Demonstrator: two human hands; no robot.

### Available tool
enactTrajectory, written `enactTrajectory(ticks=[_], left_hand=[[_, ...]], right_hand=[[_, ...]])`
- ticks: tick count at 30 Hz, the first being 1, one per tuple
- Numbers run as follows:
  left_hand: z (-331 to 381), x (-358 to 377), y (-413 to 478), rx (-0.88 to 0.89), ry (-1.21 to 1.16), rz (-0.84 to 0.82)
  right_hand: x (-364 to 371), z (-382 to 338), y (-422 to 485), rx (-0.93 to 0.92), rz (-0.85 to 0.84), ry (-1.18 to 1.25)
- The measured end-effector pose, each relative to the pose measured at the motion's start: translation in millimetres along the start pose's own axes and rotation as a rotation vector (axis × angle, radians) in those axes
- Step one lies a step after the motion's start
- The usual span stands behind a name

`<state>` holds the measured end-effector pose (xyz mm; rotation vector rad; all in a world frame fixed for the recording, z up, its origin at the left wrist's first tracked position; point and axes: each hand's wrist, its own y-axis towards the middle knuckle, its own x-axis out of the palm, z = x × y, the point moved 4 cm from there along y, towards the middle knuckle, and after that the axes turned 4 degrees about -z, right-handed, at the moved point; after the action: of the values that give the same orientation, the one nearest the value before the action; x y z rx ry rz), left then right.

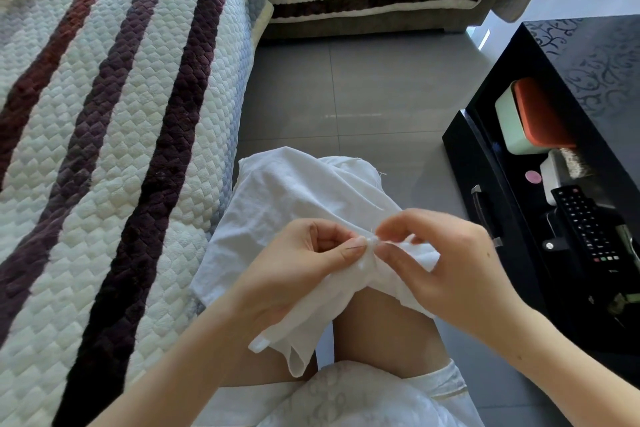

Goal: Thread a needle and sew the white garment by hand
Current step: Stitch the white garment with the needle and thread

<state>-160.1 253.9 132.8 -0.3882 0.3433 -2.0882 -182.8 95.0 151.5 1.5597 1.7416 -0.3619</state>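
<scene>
Garment (pixel 294 191) fold between hands (pixel 304 263) (pixel 446 263), floor (pixel 363 97) beyond

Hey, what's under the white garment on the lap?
A bare thigh shows below the edge of the garment. The knee and anything else beneath are covered by the cloth.

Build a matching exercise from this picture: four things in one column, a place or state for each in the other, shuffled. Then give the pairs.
1. white garment
2. needle
3. remote control
4. green box

A. topped with an orange lid
B. draped over the knees
C. pinched by the left hand
D. lying buttons-up in the black drawer

Pairs: 1-B, 2-C, 3-D, 4-A.
</scene>
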Motion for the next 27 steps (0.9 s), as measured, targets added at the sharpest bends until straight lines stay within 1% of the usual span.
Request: enactTrajectory(ticks=[1, 2, 4, 6, 10, 11, 13, 14, 15, 16, 17, 19, 20, 21, 22, 23, 24, 25, 27], left_hand=[[1, 1, 0, 0.01, -0.007, -0.008], [2, 1, 1, 0.023, -0.011, -0.018], [3, 2, 3, 0.042, 0.001, -0.035], [3, 2, 4, 0.05, 0.022, -0.036], [4, 0, 2, 0.062, 0.06, -0.026], [3, 0, 2, 0.065, 0.104, -0.002], [-2, 1, 4, 0.083, 0.271, 0.09], [-6, 2, 5, 0.087, 0.36, 0.134], [-8, 3, 4, 0.076, 0.425, 0.162], [-10, 4, 4, 0.062, 0.449, 0.166], [-12, 3, 3, 0.048, 0.405, 0.149], [-12, -2, 2, 0.007, 0.262, 0.113], [-11, -6, 1, -0.013, 0.229, 0.102], [-10, -10, 0, -0.03, 0.217, 0.092], [-8, -13, 0, -0.042, 0.196, 0.079], [-7, -16, -2, -0.052, 0.165, 0.068], [-6, -18, -3, -0.058, 0.13, 0.062], [-4, -20, -4, -0.062, 0.101, 0.06], [-2, -25, -6, -0.071, 0.061, 0.068]], right_hand=[[-3, -4, 0, -0.077, 0.062, -0.11], [-4, -7, 1, -0.149, 0.098, -0.161], [0, -13, 1, -0.285, 0.121, -0.203], [5, -15, 2, -0.363, 0.126, -0.209], [7, -19, 3, -0.478, 0.116, -0.108], [6, -24, 3, -0.504, 0.124, -0.085], [1, -37, 3, -0.539, 0.154, -0.033], [-1, -46, 5, -0.542, 0.145, 0.035], [-4, -53, 8, -0.521, 0.11, 0.161], [-7, -56, 13, -0.456, 0.055, 0.341], [-11, -56, 20, -0.345, -0.021, 0.553], [-19, -45, 33, -0.049, -0.184, 0.931], [-23, -32, 39, 0.103, -0.232, 1.043], [-29, -15, 46, 0.224, -0.23, 1.086], [-37, 8, 55, 0.301, -0.179, 1.067], [-48, 34, 65, 0.347, -0.086, 0.983], [-60, 64, 77, 0.386, 0.032, 0.847], [-74, 98, 87, 0.428, 0.155, 0.679], [-108, 156, 96, 0.548, 0.392, 0.264]])
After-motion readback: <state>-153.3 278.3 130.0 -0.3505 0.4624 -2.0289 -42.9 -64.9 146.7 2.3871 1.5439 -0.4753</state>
